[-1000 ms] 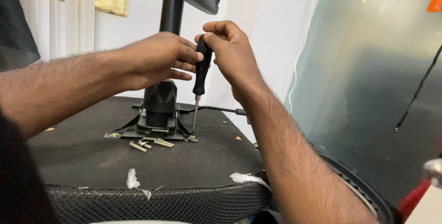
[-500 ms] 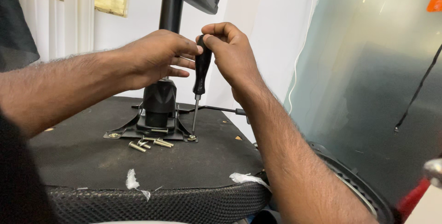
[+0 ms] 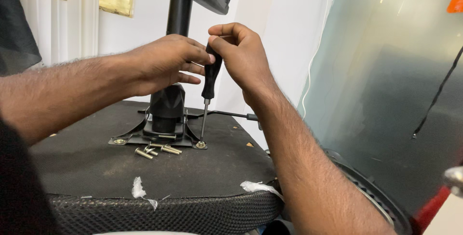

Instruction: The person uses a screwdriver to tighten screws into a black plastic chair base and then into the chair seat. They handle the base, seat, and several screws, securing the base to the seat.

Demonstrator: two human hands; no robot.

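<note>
A corner screw [image 3: 200, 144] of the chair mounting plate [image 3: 144, 140] is being driven; the black-handled screwdriver [image 3: 211, 78] is clamped in the right hand [image 3: 243, 54] and steadied by the left hand [image 3: 166, 61]; firm downward pressure is judged necessary.

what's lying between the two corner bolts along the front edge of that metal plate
In the head view, a few loose brass bolts lie on the black underside, between left corner bolt and right corner bolt.
</note>
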